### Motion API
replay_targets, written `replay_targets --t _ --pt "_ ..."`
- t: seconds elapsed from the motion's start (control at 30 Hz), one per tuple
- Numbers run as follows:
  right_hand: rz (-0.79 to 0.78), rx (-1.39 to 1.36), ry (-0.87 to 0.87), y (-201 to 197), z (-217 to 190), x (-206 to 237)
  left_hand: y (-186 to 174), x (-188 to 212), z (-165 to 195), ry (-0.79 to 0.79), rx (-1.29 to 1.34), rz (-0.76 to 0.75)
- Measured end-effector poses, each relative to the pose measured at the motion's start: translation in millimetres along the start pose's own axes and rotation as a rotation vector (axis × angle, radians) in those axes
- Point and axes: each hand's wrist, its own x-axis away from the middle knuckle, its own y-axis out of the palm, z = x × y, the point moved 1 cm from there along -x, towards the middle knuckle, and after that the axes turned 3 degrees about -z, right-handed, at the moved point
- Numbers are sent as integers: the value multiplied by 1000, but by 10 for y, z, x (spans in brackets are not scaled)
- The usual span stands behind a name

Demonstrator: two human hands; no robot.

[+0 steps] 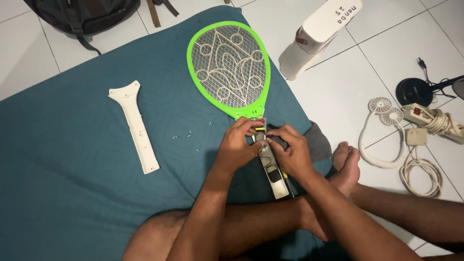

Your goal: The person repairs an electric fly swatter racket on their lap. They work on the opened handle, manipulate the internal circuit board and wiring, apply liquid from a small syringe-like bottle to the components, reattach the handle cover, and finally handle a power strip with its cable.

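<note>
While the person is sitting cross-legged on the floor, both hands are working at the opened handle point(271, 166) of an electric fly-swatter racket point(231, 67), directly in front of the shins.

Item, handle: white plastic, cover off, small circuit parts and wires lying exposed. Judged light, stiff and rather fragile at the wiring; best taken by the plastic edges of the shell, not by the bare parts.

Item, left hand point(238, 145): fingers are curling closed, pinching the upper end of the handle near the small red and yellow parts.

Item, right hand point(293, 153): likewise curling, fingertips pressing the same spot from the other side; a thin yellow-handled tool seems to be lying under the palm, though whether it is being gripped cannot be told.

Item, racket head: green rim, wire mesh, lying flat on the teal mat point(72, 159) just beyond the hands; light, and the mesh is likely easy to bend.

Item, small screws point(186, 134): scattered left of the hands.

Item, detached handle cover point(135, 126): lying farther left.

Item, neck fan point(382, 130) and power strip with cord point(432, 121): well right, on the tiles.
</note>
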Motion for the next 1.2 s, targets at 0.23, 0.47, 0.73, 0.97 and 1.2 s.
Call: replay_targets --t 0.23,0.47,0.73,0.97,1.2 --pt "12 23 42 3 22 -11 22 -9 -37 17 29 63" --pt "-23 -16 3 -8 28 31 51 -17 -108 27 41 84" --pt "-37 -40 171 7 61 17 8 11 -4 42 -1 52" --pt "-31 -64 36 7 104 22 11 19 67 43 7 48" --pt "-124 9 296 -49 93 -3 34 82 127 142 -67 80"
